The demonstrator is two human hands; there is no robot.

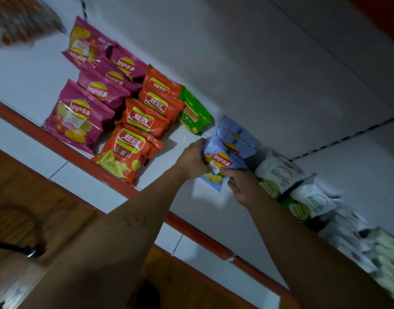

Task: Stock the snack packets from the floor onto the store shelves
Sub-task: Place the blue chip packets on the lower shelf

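Observation:
A light blue chip packet [218, 161] stands upright on the white shelf [214, 210], at the front of a short row of like blue packets [238, 136]. My left hand [191, 161] grips its left edge. My right hand [242, 186] pinches its lower right corner. Both forearms reach up from the bottom of the view. Pink packets [78, 121], orange packets [124, 155] and a green packet [195, 114] fill the shelf to the left.
White and green packets [278, 177] stand close to the right of the blue row, with more white packets [356, 239] further right. An orange rail [198, 236] edges the shelf front. Bare shelf lies between the orange and blue rows. Wooden floor [24, 197] shows below.

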